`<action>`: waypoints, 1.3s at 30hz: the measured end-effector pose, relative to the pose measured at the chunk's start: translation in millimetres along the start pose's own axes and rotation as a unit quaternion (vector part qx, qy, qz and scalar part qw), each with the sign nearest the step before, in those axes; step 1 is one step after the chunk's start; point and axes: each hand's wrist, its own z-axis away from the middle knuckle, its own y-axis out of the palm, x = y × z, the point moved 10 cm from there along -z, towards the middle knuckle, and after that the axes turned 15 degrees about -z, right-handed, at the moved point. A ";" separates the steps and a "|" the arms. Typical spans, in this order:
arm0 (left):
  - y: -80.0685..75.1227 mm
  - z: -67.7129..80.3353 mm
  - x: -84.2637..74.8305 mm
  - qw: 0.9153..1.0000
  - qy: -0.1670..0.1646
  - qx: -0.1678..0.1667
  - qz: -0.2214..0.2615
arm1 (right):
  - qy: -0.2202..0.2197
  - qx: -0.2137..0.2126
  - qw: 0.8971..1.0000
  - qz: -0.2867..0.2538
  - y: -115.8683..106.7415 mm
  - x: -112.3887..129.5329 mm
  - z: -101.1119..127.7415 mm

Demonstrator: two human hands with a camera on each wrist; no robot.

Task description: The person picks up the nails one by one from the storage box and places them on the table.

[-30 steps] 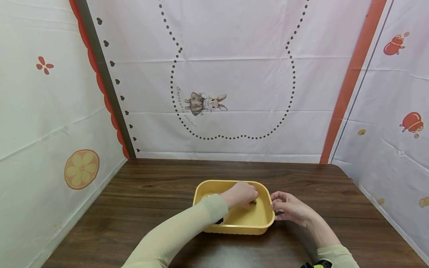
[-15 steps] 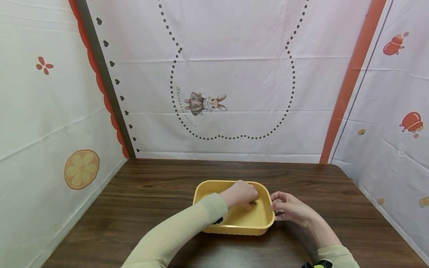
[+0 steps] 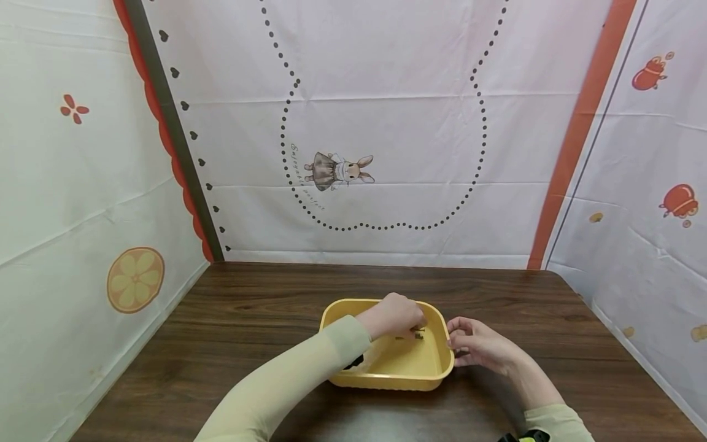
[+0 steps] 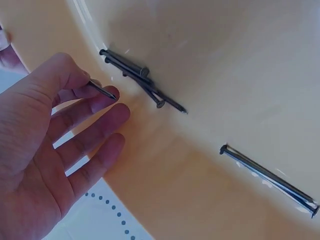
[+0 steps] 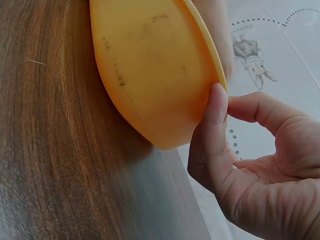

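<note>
the left hand [image 4: 45, 150] pinches 1 nail [image 4: 102, 90] inside the yellow tub [image 3: 386, 362]; the right hand [image 5: 255, 170] grips the tub's rim with thumb and fingers.

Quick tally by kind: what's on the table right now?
Tray: 1
Nail pinched by left hand: 1
Loose nails in tray: at least 4; overlap hides the exact count
Total: at least 6
</note>
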 end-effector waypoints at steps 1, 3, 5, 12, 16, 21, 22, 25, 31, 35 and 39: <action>0.0 0.5 0.6 1.000 0.000 0.000 0.005 | 0.002 0.000 1.000 0.000 0.4 -0.1 0.3; -1.1 1.4 2.1 1.000 -0.001 -0.002 0.007 | 0.006 -0.001 1.000 0.000 0.2 -0.6 0.5; -2.0 2.3 3.2 1.000 -0.002 0.000 0.012 | 0.007 0.000 1.000 0.000 0.8 -0.7 0.9; -7.7 7.0 6.7 1.000 -0.002 -0.008 0.010 | 0.008 0.002 1.000 -0.002 0.6 -1.9 1.6; -11.7 10.8 14.3 1.000 -0.008 -0.016 0.021 | 0.006 0.006 1.000 -0.004 0.6 -2.1 2.1; -23.1 19.1 33.5 0.997 -0.032 -0.034 0.069 | -0.001 0.011 1.000 -0.005 1.1 -2.3 2.2; -25.2 21.0 37.8 0.996 -0.036 -0.035 0.078 | -0.001 0.011 1.000 -0.005 0.9 -2.5 1.9; -31.7 27.3 51.3 0.993 -0.051 -0.037 0.096 | -0.003 0.009 1.000 -0.006 0.9 -3.0 1.2; -47.0 43.3 79.6 0.989 -0.080 -0.046 0.117 | -0.004 0.008 1.000 -0.008 1.1 -3.0 0.9; -52.1 55.7 96.5 0.987 -0.098 -0.055 0.110 | -0.002 0.012 1.000 -0.009 1.6 -3.1 0.8; -56.3 70.5 110.0 0.984 -0.118 -0.072 0.113 | 0.000 0.015 1.000 -0.012 1.8 -2.9 1.5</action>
